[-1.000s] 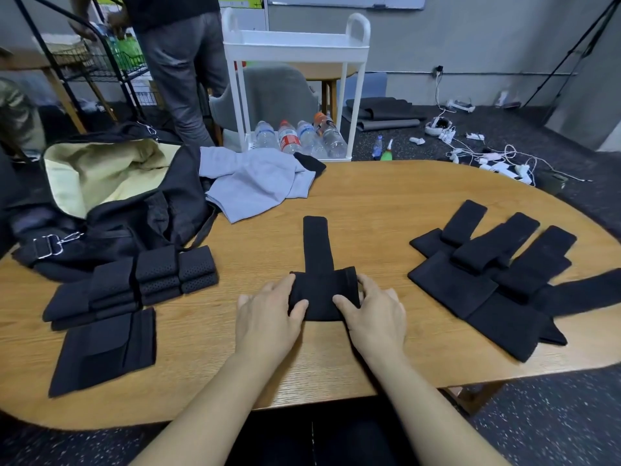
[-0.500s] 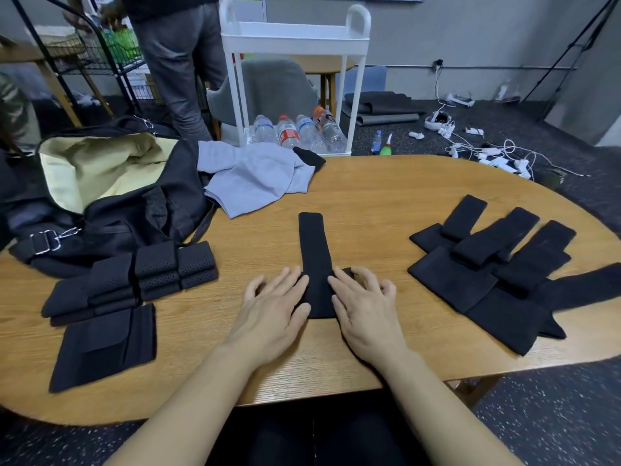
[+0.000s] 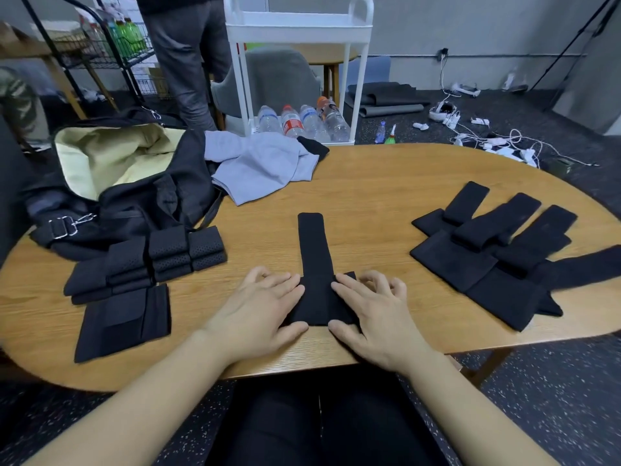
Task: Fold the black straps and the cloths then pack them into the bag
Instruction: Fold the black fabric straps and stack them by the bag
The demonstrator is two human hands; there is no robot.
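At the near table edge, left hand [image 3: 260, 306] and right hand [image 3: 373, 309] press flat, fingers relaxed, on a T-shaped black fabric strap [image 3: 314, 264], mid-fold; next, likely folding its long tail toward the hands.

We find no text, brand, number or sign that we can read. The water bottles [image 3: 304, 123] on the bottom shelf of the white cart [image 3: 298, 26] carry labels, one red and white, one orange-capped, but their print is too small and blurred for us to make out. The cart itself bears no lettering that we can see.
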